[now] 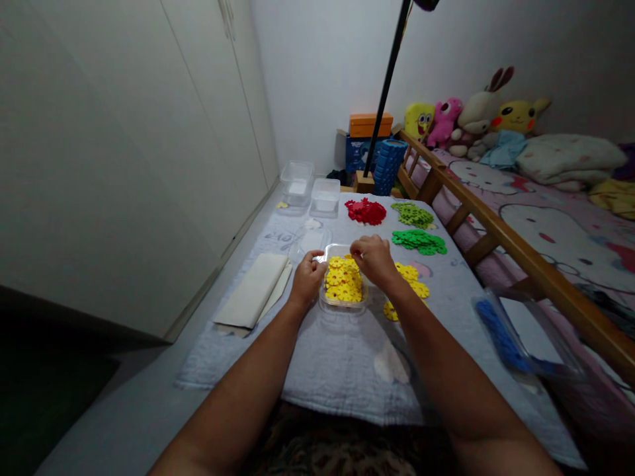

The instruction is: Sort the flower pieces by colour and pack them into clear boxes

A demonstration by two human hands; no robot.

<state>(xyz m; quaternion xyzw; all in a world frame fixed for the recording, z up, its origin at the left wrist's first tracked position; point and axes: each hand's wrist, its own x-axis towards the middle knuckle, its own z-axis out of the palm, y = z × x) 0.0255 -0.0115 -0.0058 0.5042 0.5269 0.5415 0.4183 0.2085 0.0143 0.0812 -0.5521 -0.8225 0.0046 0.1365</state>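
Note:
A clear plastic container (343,307) holds yellow flower-shaped discs (343,281) in overlapping rows. My left hand (308,277) is closed on its left rim, thumb and fingers at the edge. Above the container's far right corner, my right hand (373,260) is closed in a pinch. A bit of yellow shows just below its fingertips, but I cannot tell whether they hold it. More yellow discs (415,289) lie on the cloth right of the container, partly covered by my right forearm. A clear lid (310,243) lies flat behind my left hand.
Red pieces (366,211), lime pieces (413,215) and green pieces (419,242) lie in piles farther back. Clear containers (326,195) stand behind. Folded paper (255,291) is at left, a box of blue pieces (516,334) at right. A wooden bed rail (536,274) borders the right side.

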